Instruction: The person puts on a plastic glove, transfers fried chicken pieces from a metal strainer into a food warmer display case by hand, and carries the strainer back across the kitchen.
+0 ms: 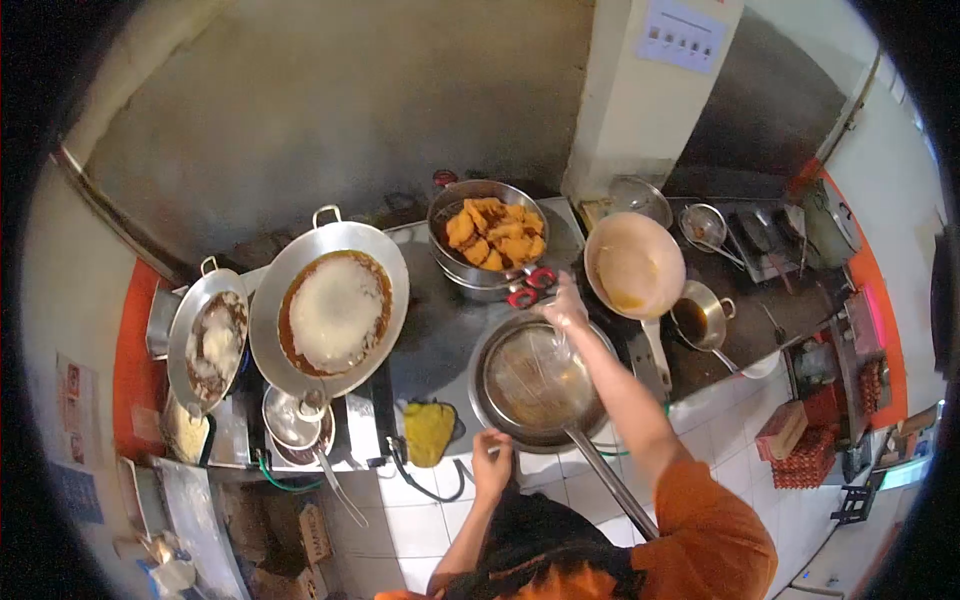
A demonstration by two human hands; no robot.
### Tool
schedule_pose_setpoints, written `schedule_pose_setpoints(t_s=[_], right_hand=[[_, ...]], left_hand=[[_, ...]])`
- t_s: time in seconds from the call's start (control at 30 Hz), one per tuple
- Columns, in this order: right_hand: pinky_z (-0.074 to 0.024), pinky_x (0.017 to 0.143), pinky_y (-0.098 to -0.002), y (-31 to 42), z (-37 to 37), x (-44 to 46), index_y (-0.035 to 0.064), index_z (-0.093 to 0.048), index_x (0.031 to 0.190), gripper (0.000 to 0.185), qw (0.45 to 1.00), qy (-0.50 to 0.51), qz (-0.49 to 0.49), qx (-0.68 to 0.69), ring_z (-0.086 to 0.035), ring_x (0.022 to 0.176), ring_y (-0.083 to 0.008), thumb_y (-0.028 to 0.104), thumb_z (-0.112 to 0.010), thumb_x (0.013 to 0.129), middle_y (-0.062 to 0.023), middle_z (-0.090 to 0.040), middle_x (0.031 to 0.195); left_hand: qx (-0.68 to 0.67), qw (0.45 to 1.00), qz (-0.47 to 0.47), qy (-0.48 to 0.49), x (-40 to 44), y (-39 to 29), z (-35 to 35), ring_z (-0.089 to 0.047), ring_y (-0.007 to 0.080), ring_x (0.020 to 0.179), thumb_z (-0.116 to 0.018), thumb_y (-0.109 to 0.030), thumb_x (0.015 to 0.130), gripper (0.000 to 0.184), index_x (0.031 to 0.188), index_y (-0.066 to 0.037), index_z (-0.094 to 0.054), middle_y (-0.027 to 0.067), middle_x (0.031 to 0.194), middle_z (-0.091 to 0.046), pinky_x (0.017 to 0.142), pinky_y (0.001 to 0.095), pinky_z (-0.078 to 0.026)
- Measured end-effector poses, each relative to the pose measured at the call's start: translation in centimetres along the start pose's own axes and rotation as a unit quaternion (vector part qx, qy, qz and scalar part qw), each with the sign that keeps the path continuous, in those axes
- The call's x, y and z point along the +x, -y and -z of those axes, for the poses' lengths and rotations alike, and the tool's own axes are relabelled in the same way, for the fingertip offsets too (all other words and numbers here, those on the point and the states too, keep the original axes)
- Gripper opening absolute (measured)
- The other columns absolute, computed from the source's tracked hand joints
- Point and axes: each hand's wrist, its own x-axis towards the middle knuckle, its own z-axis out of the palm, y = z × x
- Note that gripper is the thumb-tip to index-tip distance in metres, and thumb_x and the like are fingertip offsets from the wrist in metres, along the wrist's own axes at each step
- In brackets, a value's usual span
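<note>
Pans (394, 292) line the dark counter (430, 300) beside a wall (350, 100).

The person is wearing an orange short-sleeved top (715, 530) and, at lower centre, a black apron (540, 540).

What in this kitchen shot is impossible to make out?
Head view: in the large wok, pale foam hides whatever lies beneath.
Head view: sign on the pillar, lettering too small to read.
Head view: left hand, curled fingers hide whether it holds anything.
Head view: right hand, blur leaves its contact with the red handles uncertain.
Head view: long metal handle, far end hidden by the orange sleeve.
</note>
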Motion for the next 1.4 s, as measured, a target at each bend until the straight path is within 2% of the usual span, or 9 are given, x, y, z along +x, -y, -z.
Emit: schedule_pose_setpoints(t_s=[0.2, 0.33, 0.37, 0.47, 0.63, 0.73, 0.8, 0.87, 1.4], right_hand=[[-0.0528, 0.090, -0.0362, -3.4, -7.8, 11.9, 0.0056, -0.075, 0.088, 0.040, 0.954, 0.078, 0.000, -0.291, -0.070, 0.096, -0.0300, 0.039, -0.077, 0.068, -0.0166, -0.073, 0.095], [-0.0528, 0.087, -0.0407, -6.8, -9.2, 15.1, 0.0081, -0.075, 0.090, 0.034, 0.933, 0.172, 0.066, -0.310, -0.068, 0.101, -0.0321, 0.033, -0.064, 0.070, -0.0181, -0.071, 0.102], [-0.0526, 0.083, -0.0430, -3.5, -8.6, 13.3, 0.0056, -0.074, 0.088, 0.036, 0.970, 0.053, -0.101, -0.216, -0.067, 0.099, -0.0337, 0.035, -0.064, 0.070, -0.0198, -0.070, 0.100], [-0.0523, 0.090, -0.0437, -0.6, -6.9, 12.9, 0.0049, -0.073, 0.105, 0.039, 0.968, 0.143, -0.107, -0.176, -0.066, 0.106, -0.0351, 0.032, -0.062, 0.079, -0.0163, -0.066, 0.122], [-0.0527, 0.079, -0.0419, -0.5, -4.3, 6.7, 0.0026, -0.072, 0.088, 0.037, 0.979, 0.122, -0.155, -0.055, -0.068, 0.089, -0.0331, 0.035, -0.067, 0.072, -0.0193, -0.070, 0.097], [-0.0500, 0.067, -0.0415, -0.8, -2.2, 1.9, 0.0045, -0.070, 0.077, 0.029, 0.945, 0.193, -0.183, -0.192, -0.067, 0.076, -0.0309, 0.030, -0.073, 0.064, -0.0166, -0.069, 0.082], [-0.0471, 0.060, -0.0473, -6.5, -2.2, -4.1, 0.0055, -0.068, 0.071, 0.030, 0.997, 0.060, 0.003, -0.050, -0.063, 0.066, -0.0348, 0.033, -0.076, 0.063, -0.0188, -0.064, 0.070], [-0.0485, 0.061, -0.0443, -8.8, -1.1, -8.6, 0.0086, -0.071, 0.074, 0.026, 0.977, 0.104, -0.025, -0.186, -0.064, 0.070, -0.0333, 0.032, -0.076, 0.064, -0.0155, -0.067, 0.077], [-0.0548, 0.075, -0.0466, -8.7, 3.7, -25.6, 0.0145, -0.069, 0.104, 0.044, 0.979, 0.113, 0.044, -0.167, -0.068, 0.085, -0.0349, 0.038, -0.079, 0.069, -0.0118, -0.070, 0.090]], left_hand=[[-0.206, 0.907, 0.367, -0.006, 3.0, 3.4, 0.0, -0.061, 0.0212, 0.100, -0.056, -0.014, 0.100, 0.017, 0.114, -0.006, -0.050, 0.0121, 0.117, -0.061, 0.084, 0.0431, -0.056], [-0.340, 0.889, 0.308, 0.002, 3.6, 10.3, 0.1, -0.064, 0.0221, 0.085, -0.055, -0.018, 0.101, 0.009, 0.106, -0.010, -0.053, 0.0075, 0.097, -0.064, 0.074, 0.0503, -0.059], [-0.339, 0.889, 0.308, -0.009, 3.8, 8.9, 0.0, -0.064, 0.0221, 0.082, -0.055, -0.019, 0.101, 0.010, 0.105, -0.010, -0.053, 0.0061, 0.092, -0.064, 0.071, 0.0503, -0.060], [-0.322, 0.893, 0.315, -0.022, 5.1, 9.3, 0.4, -0.062, 0.0211, 0.076, -0.057, -0.021, 0.101, 0.011, 0.104, -0.012, -0.053, 0.0028, 0.086, -0.061, 0.062, 0.0485, -0.059], [-0.308, 0.898, 0.314, -0.018, 6.1, 9.1, 2.1, -0.061, 0.0200, 0.085, -0.054, -0.020, 0.102, 0.008, 0.105, -0.014, -0.050, 0.0021, 0.095, -0.061, 0.068, 0.0467, -0.057], [-0.337, 0.891, 0.303, 0.013, 6.4, 9.6, 2.9, -0.060, 0.0194, 0.092, -0.059, -0.020, 0.100, 0.010, 0.098, -0.021, -0.049, -0.0024, 0.095, -0.060, 0.080, 0.0575, -0.052], [-0.334, 0.886, 0.321, 0.017, 5.6, 9.6, 4.1, -0.059, 0.0208, 0.098, -0.062, -0.027, 0.098, 0.013, 0.102, -0.022, -0.050, -0.0039, 0.097, -0.060, 0.080, 0.0556, -0.053], [-0.354, 0.878, 0.320, 0.020, 5.7, 7.1, 4.2, -0.059, 0.0218, 0.101, -0.063, -0.030, 0.097, 0.017, 0.105, -0.023, -0.050, -0.0049, 0.099, -0.059, 0.080, 0.0543, -0.053], [-0.315, 0.873, 0.366, 0.063, 2.8, 8.8, 10.0, -0.047, 0.0204, 0.120, -0.053, -0.040, 0.098, 0.023, 0.111, -0.021, -0.054, -0.0037, 0.118, -0.056, 0.096, 0.0490, -0.040]])
